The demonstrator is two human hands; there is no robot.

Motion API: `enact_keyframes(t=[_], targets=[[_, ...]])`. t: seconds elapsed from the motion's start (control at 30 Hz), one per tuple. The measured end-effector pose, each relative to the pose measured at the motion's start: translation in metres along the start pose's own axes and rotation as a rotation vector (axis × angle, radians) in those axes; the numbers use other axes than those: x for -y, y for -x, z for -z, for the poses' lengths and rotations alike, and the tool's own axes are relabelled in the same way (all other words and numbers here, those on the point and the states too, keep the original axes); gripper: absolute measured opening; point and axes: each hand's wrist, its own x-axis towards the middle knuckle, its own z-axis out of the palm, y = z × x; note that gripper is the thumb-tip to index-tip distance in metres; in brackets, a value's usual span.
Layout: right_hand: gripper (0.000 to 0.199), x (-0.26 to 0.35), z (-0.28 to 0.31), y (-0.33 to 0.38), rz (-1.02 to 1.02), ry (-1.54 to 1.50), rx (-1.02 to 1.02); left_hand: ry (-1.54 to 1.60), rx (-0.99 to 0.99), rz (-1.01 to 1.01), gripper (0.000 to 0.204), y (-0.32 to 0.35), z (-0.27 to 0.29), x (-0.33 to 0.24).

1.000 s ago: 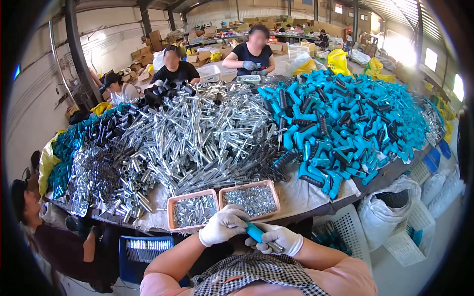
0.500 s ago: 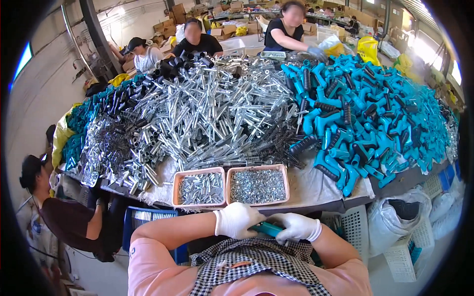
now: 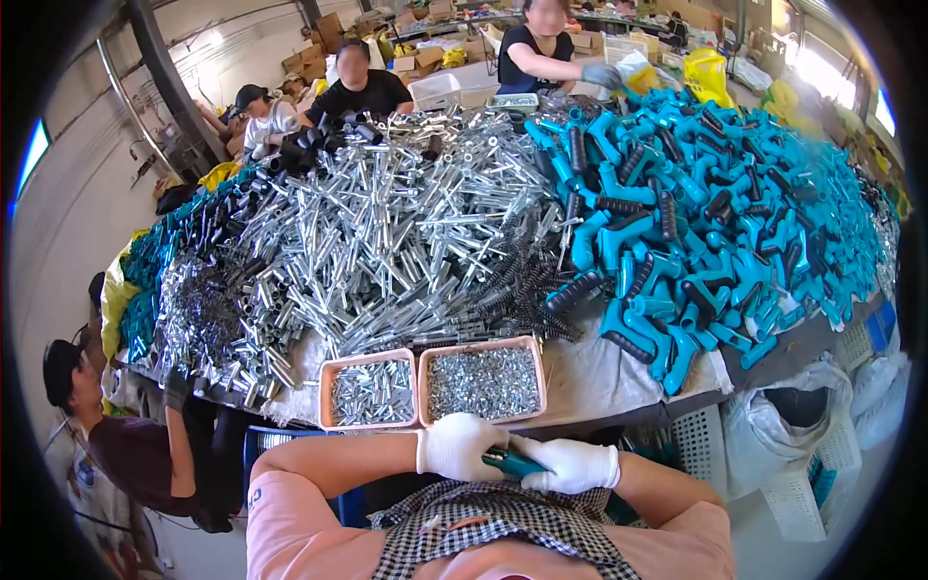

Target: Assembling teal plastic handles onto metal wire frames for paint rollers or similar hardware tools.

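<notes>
My left hand (image 3: 462,447), in a white glove, is closed round one end of a teal piece (image 3: 512,463) in front of my checked apron. The white-gloved right hand (image 3: 572,465) grips the other end. Both hands cover much of the piece, so its full shape is hidden. Just beyond them, at the table's front edge, are two pink trays. The left tray (image 3: 375,425) contains short metal pins; the right tray (image 3: 538,375) has many tiny metal parts.
Metal rods (image 3: 387,222) form a large heap mid-table, beside dark springs (image 3: 532,280). Teal pistol-shaped grips (image 3: 667,242) are piled right. A white sack (image 3: 773,435) stands below. A person (image 3: 130,440) works at left; others (image 3: 362,92) sit across the table.
The view has shifted slightly, with the table appearing further left. My hands have drawn closer together around the teal piece. The person at left has reached toward the table.
</notes>
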Motion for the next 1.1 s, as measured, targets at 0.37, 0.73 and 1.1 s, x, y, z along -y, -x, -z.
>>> enact_keyframes(t=[0.37,0.73,1.1], targets=[[0.058,-0.016,0.023,0.000,0.108,-1.475,-0.600,-0.184,-0.874,0.068,0.049,-0.122,0.147,0.047],[0.052,-0.050,0.012,0.019,-0.074,-1.606,-0.546,-0.568,-0.754,0.209,0.032,-0.315,0.194,0.076],[0.057,-0.009,0.007,-0.001,0.061,-1.588,-0.296,0.666,-0.634,-0.075,0.043,-0.077,0.163,0.063]])
